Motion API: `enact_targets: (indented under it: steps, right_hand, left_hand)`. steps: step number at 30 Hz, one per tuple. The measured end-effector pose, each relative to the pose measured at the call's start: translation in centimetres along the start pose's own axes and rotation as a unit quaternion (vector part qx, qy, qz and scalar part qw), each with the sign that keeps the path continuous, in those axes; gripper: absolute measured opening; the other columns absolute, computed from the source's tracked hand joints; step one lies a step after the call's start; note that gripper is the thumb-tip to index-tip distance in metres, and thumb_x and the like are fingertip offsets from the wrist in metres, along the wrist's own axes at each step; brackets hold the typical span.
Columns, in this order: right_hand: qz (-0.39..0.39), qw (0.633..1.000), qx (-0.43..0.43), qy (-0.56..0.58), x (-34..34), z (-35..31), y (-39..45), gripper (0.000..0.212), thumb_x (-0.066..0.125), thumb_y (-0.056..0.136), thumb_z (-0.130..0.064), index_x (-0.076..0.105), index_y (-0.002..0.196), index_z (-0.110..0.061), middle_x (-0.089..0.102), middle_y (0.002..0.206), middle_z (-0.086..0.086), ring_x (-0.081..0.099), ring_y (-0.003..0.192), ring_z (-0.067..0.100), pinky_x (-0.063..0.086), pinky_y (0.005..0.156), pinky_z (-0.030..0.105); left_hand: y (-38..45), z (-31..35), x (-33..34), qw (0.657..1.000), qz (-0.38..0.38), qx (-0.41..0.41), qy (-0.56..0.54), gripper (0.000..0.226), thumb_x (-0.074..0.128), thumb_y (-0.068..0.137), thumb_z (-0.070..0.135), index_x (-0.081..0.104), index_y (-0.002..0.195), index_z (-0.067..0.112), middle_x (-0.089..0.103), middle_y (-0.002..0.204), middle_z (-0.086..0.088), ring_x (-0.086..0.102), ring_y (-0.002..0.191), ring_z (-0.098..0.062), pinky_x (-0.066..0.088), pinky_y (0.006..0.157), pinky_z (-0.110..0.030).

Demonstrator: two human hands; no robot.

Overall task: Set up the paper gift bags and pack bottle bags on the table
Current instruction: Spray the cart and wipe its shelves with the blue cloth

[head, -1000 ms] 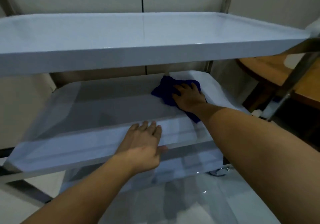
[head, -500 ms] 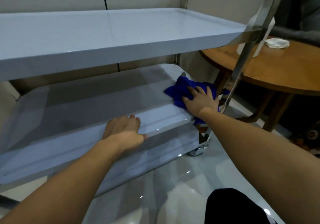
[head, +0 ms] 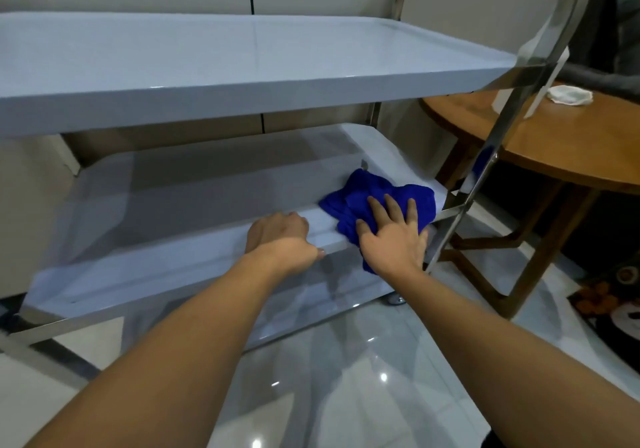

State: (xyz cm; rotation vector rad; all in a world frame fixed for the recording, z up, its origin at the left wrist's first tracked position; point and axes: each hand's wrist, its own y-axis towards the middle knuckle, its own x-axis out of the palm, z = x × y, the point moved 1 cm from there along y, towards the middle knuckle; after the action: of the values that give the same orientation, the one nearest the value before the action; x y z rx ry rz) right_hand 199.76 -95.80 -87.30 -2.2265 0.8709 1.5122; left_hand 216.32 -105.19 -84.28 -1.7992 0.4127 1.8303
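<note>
A blue cloth [head: 367, 195] lies crumpled at the right front corner of the middle shelf [head: 194, 198] of a white cart. My right hand [head: 393, 236] presses flat on the cloth with fingers spread. My left hand [head: 282, 240] grips the shelf's front rim just left of the cloth, fingers curled over the edge and thumb under it. No paper gift bags or bottle bags are in view.
The cart's top shelf [head: 242, 60] overhangs the middle one. A steel cart post [head: 491, 143] rises at the right. A round wooden table [head: 554, 150] with a white crumpled item [head: 327, 95] stands behind it. Glossy tiled floor [head: 363, 378] lies below.
My right hand slid the blue cloth from the back of the middle shelf forward to its right front corner. My left hand went from lying flat to gripping the front rim.
</note>
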Motion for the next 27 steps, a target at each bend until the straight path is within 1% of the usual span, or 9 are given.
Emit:
enact_targets:
  steps: [4, 7, 9, 10, 12, 13, 17, 22, 27]
  right_hand:
    - [-0.01, 0.998, -0.054, -0.009, 1.1, -3.1, -3.1, 0.06, 0.033, 0.1, -0.052, 0.017, 0.158, -0.043, 0.009, 0.168, -0.01, -0.014, 0.154, 0.023, -0.01, 0.12, 0.061]
    - [-0.021, 0.997, -0.071, 0.002, 1.6, -4.7, -4.3, 0.062, 0.036, 0.099, -0.045, 0.016, 0.158, -0.042, 0.007, 0.169, -0.009, -0.014, 0.154, 0.024, -0.009, 0.12, 0.063]
    - [-0.029, 0.997, -0.072, 0.004, 1.6, -5.0, -4.6, 0.064, 0.038, 0.099, -0.041, 0.014, 0.158, -0.042, 0.006, 0.169, -0.009, -0.015, 0.154, 0.026, -0.008, 0.12, 0.064]
    - [-0.032, 0.997, -0.074, 0.0, 1.7, -5.0, -4.8, 0.065, 0.039, 0.099, -0.04, 0.013, 0.159, -0.042, 0.005, 0.169, -0.008, -0.015, 0.154, 0.027, -0.007, 0.12, 0.064]
    - [-0.032, 0.996, -0.082, -0.013, 1.9, -4.9, -5.2, 0.066, 0.042, 0.1, -0.041, 0.011, 0.159, -0.042, 0.004, 0.169, -0.008, -0.017, 0.154, 0.028, -0.004, 0.12, 0.065]
    - [-0.027, 0.996, -0.086, -0.018, 2.1, -4.8, -5.4, 0.067, 0.043, 0.101, -0.042, 0.01, 0.159, -0.042, 0.004, 0.169, -0.008, -0.017, 0.153, 0.028, -0.002, 0.121, 0.065]
    - [0.007, 0.997, -0.081, -0.016, 2.8, -5.0, -5.8, 0.067, 0.046, 0.101, -0.04, 0.011, 0.159, -0.04, 0.006, 0.169, -0.006, -0.016, 0.153, 0.029, 0.0, 0.121, 0.065]
    - [0.049, 0.994, -0.088, -0.029, 4.0, -7.0, -7.6, 0.061, 0.044, 0.103, -0.038, 0.02, 0.159, -0.036, 0.015, 0.168, -0.003, -0.01, 0.154, 0.033, -0.001, 0.119, 0.065]
    - [0.032, 0.98, -0.181, -0.072, 5.6, -12.2, -10.1, 0.058, 0.045, 0.103, -0.04, 0.026, 0.157, -0.035, 0.022, 0.166, -0.001, -0.002, 0.154, 0.036, 0.003, 0.119, 0.066]
  left_hand:
    - [-0.5, 0.5, -0.3, 0.998, 0.026, -0.027, -0.051, 0.034, 0.058, 0.087, 0.048, 0.064, 0.11, 0.024, 0.067, 0.113, -0.003, 0.062, 0.097, -0.027, 0.042, 0.073, -0.03]
    - [-1.0, 0.2, -0.5, 0.995, 0.033, -0.034, -0.085, 0.017, 0.057, 0.089, 0.035, 0.064, 0.096, 0.022, 0.067, 0.103, -0.003, 0.055, 0.082, -0.024, 0.04, 0.068, -0.029]
    - [-1.9, -0.4, 0.1, 0.991, 0.051, -0.007, -0.123, 0.027, 0.063, 0.09, 0.041, 0.066, 0.107, 0.021, 0.066, 0.116, -0.003, 0.056, 0.094, -0.023, 0.046, 0.076, -0.032]
    - [-2.9, -1.1, 0.4, 0.99, 0.063, 0.006, -0.124, 0.04, 0.065, 0.089, 0.048, 0.065, 0.119, 0.021, 0.063, 0.129, -0.004, 0.056, 0.108, -0.024, 0.047, 0.088, -0.035]
    - [-5.5, -3.4, 1.5, 0.992, 0.097, -0.002, -0.085, 0.062, 0.061, 0.09, 0.059, 0.057, 0.139, 0.022, 0.05, 0.15, -0.005, 0.042, 0.135, -0.027, 0.034, 0.11, -0.039]
    - [-7.2, -5.1, 2.1, 0.99, 0.127, -0.013, -0.066, 0.06, 0.06, 0.092, 0.057, 0.057, 0.14, 0.022, 0.048, 0.152, -0.004, 0.038, 0.139, -0.028, 0.028, 0.113, -0.04]
    - [-13.1, -14.2, 3.9, 0.958, 0.282, -0.051, 0.005, 0.033, 0.077, 0.083, 0.029, 0.074, 0.116, 0.021, 0.072, 0.118, -0.002, 0.059, 0.109, -0.033, 0.044, 0.092, -0.043]
    - [-14.0, -16.1, 4.5, 0.956, 0.279, -0.087, -0.002, 0.037, 0.086, 0.064, 0.009, 0.08, 0.099, 0.018, 0.078, 0.093, -0.004, 0.066, 0.075, -0.035, 0.051, 0.07, -0.042]
    - [-13.4, -16.3, 4.7, 0.953, 0.293, -0.076, -0.003, 0.035, 0.083, 0.065, 0.01, 0.08, 0.099, 0.019, 0.077, 0.086, -0.006, 0.064, 0.073, -0.034, 0.051, 0.069, -0.041]
